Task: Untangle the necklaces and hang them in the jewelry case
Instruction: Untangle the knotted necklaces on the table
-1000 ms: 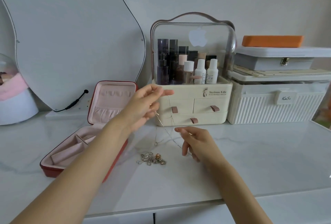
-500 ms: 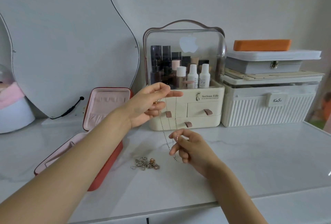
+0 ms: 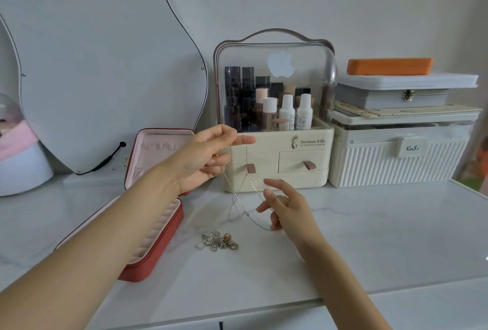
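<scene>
My left hand [image 3: 208, 156] is raised in front of the cosmetics organiser and pinches the top of a thin silver necklace chain [image 3: 247, 192] between thumb and forefinger. The chain hangs down in loops above the tabletop. Lower and to the right, my right hand [image 3: 284, 207] has its fingers spread and hooks a strand of the same chain. A small tangle of silver and gold jewellery [image 3: 219, 242] lies on the white marble tabletop below. The red jewelry case [image 3: 158, 248] with pink lining stands open at the left, its lid upright.
A cream cosmetics organiser [image 3: 277, 155] with a clear dome and bottles stands behind the hands. A white ribbed storage box [image 3: 401, 155] with stacked boxes and an orange case sits at right. A curved mirror [image 3: 105, 65] leans on the wall at left.
The right hand has opened its fingers and moved right and down, drawing the chain out sideways. The left hand stays raised, holding the chain's top.
</scene>
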